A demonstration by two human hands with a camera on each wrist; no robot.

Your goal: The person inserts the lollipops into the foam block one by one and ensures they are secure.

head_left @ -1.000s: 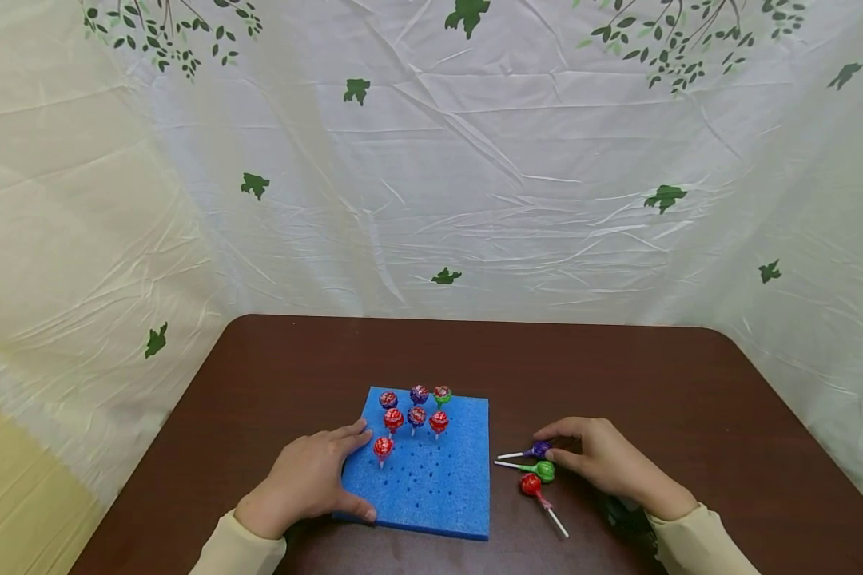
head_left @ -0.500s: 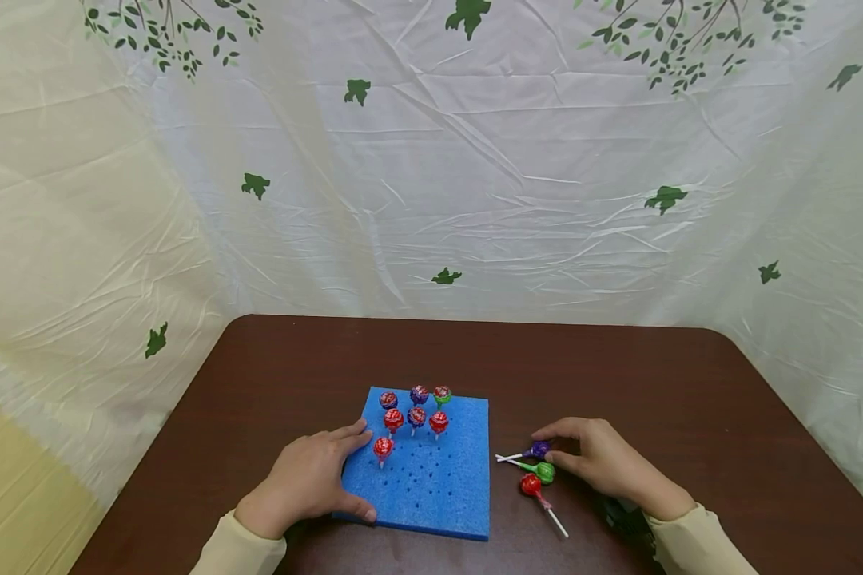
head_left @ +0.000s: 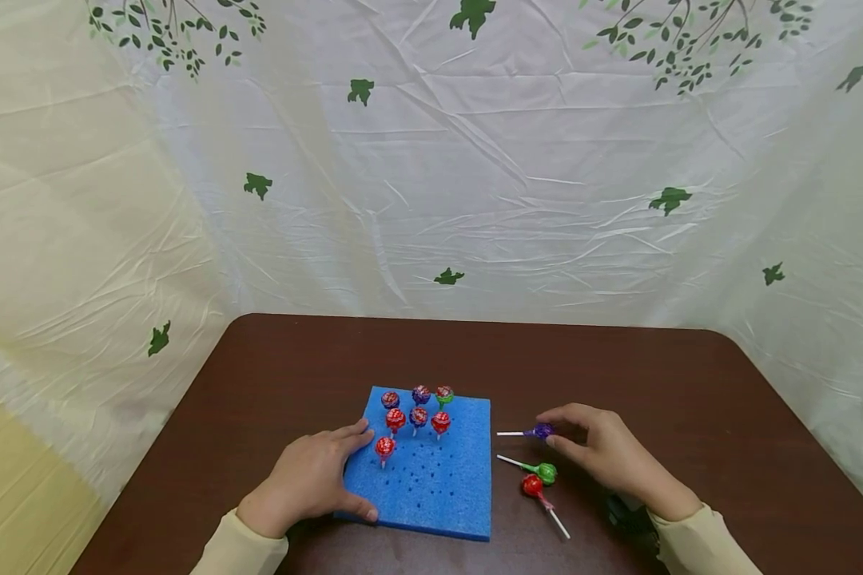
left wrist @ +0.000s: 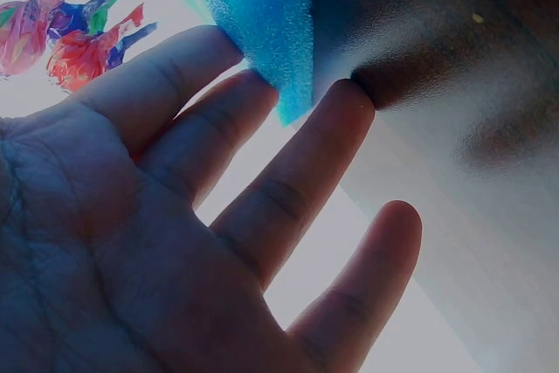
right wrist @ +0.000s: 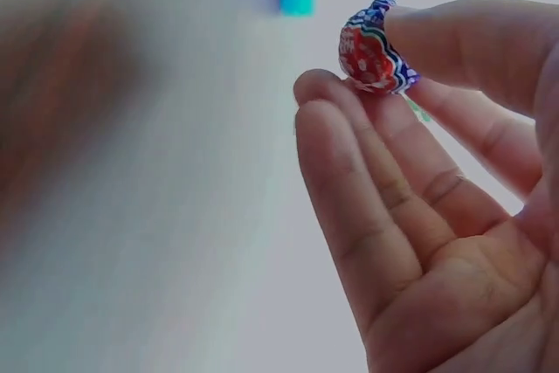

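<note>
A blue foam board (head_left: 460, 487) dotted with small holes lies on the table, and several wrapped lollipops stand upright in its far and left part. My left hand (head_left: 309, 479) rests along the board's left edge with its fingers spread; in the left wrist view the fingertips (left wrist: 253, 85) touch the foam's side. To the right of the board, my right hand (head_left: 604, 447) pinches a purple lollipop (head_left: 542, 431) by its wrapped head between thumb and fingers, the white stick pointing left. In the right wrist view this lollipop (right wrist: 371, 54) shows a red and blue wrapper.
A green lollipop (head_left: 546, 473) and a red lollipop (head_left: 532, 485) lie on the brown table (head_left: 590, 367) nearer the person than the purple one. A dark object (head_left: 629, 511) shows partly beneath the right wrist. A white curtain with green leaves hangs behind the table.
My right hand has shifted the purple lollipop slightly away from the person, apart from the green one whose stick it crossed half a second ago. The left hand stays on the board.
</note>
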